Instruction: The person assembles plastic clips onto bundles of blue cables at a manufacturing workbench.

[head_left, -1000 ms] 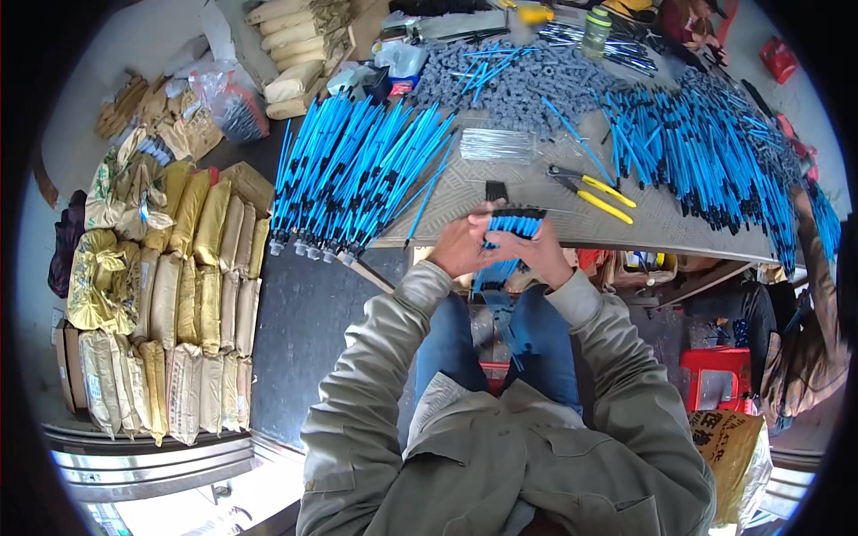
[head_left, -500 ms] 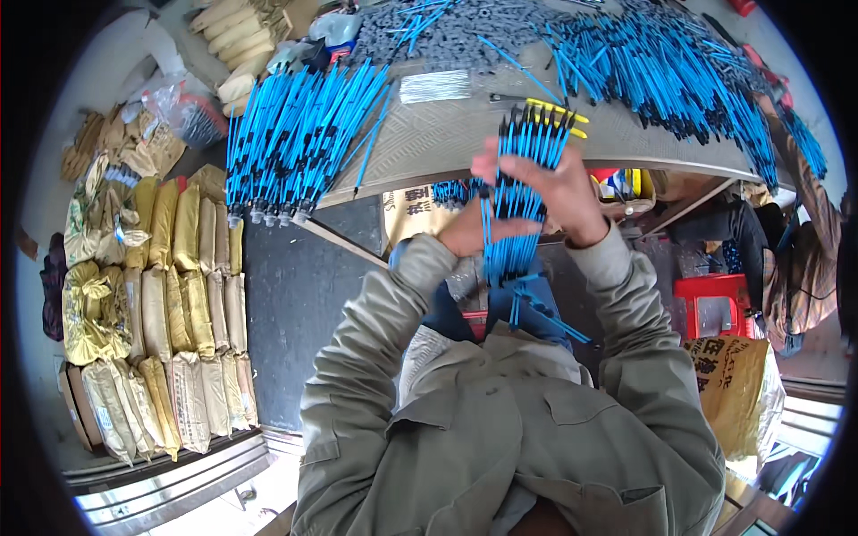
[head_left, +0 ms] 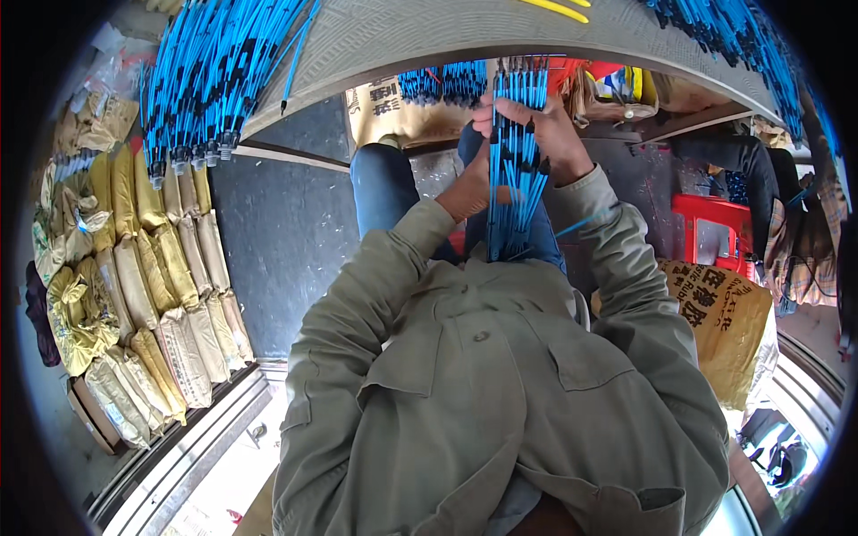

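A bundle of thin blue rods with black fittings and dark pointed ends (head_left: 517,138) stands over my lap, in front of the table edge. My right hand (head_left: 565,141) grips its upper part, the thumb lying across the front. Lower down, my left hand (head_left: 469,186) is wrapped round the bundle from the left side. One blue rod (head_left: 585,221) sticks out to the right, apart from the others. Fingers behind the bundle are partly hidden.
The table (head_left: 429,31) carries heaps of similar blue rods at left (head_left: 219,71) and right (head_left: 742,45), plus yellow handles (head_left: 559,9). More rods (head_left: 442,82) lie beneath it. Filled sacks (head_left: 143,277) are stacked at left. A red stool (head_left: 715,210) and another person's leg (head_left: 733,152) are at right.
The view has tilted down, so less of the tabletop shows. The bundle is now below the table edge, closer to my body, still in both hands. Its lower ends hang more together.
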`<state>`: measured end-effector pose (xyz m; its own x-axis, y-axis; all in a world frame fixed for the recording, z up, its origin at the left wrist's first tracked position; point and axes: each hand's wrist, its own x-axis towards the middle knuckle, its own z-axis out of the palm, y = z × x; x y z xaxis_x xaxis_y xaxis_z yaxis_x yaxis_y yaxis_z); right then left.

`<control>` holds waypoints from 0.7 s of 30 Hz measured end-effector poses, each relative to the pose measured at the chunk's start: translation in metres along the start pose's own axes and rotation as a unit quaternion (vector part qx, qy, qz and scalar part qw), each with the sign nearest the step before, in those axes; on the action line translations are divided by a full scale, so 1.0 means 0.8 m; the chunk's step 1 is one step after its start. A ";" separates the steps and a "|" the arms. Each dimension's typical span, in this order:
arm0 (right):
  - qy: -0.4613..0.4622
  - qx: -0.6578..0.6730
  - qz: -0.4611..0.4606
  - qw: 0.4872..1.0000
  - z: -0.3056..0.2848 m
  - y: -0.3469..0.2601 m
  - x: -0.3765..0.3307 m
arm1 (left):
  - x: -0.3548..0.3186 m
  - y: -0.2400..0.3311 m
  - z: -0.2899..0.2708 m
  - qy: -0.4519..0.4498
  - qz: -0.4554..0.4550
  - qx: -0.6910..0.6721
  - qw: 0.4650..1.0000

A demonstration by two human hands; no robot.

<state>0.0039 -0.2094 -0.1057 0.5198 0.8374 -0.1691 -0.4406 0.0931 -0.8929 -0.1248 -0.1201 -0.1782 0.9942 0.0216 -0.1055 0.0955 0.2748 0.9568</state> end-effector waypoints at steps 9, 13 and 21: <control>0.019 -0.026 -0.002 0.999 -0.007 0.006 -0.002 | -0.023 0.042 -0.002 0.204 0.133 0.154 0.957; -0.028 0.021 -0.072 0.997 -0.015 0.014 -0.005 | -0.034 0.075 0.013 0.288 0.211 0.316 0.879; 0.017 0.010 -0.030 0.999 0.010 -0.010 -0.028 | -0.089 -0.004 0.004 0.107 -0.107 0.018 0.988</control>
<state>-0.0099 -0.2244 -0.0910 0.5698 0.8116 -0.1288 -0.4212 0.1539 -0.8938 -0.1954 -0.1253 -0.1728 0.9183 0.1708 -0.3571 0.3071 0.2616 0.9150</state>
